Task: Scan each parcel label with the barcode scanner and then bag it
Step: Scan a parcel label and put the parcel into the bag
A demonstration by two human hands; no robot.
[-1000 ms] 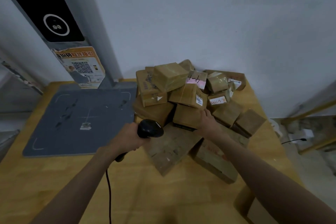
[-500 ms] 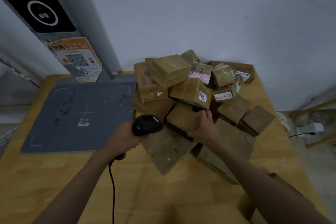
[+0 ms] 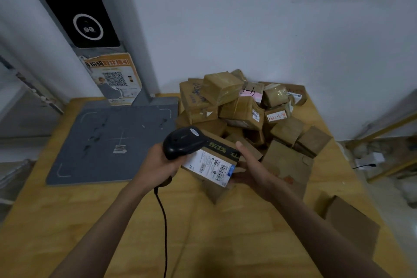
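parcel point(image 3: 211, 160) lifted off pile by right hand point(image 3: 250, 169), label now facing scanner point(image 3: 184, 144)

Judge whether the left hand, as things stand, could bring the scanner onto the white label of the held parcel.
Probably yes: the left hand holds the scanner right beside the label, which faces up and uncovered on the parcel in the right hand.

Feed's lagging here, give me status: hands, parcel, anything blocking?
Left hand grips scanner. Right hand holds parcel, label up. Nothing blocking.

Glossy black plastic scanner point(image 3: 182, 145), matt brown cardboard parcel point(image 3: 217, 153) with white paper label point(image 3: 208, 166), smooth wooden table point(image 3: 225, 232).
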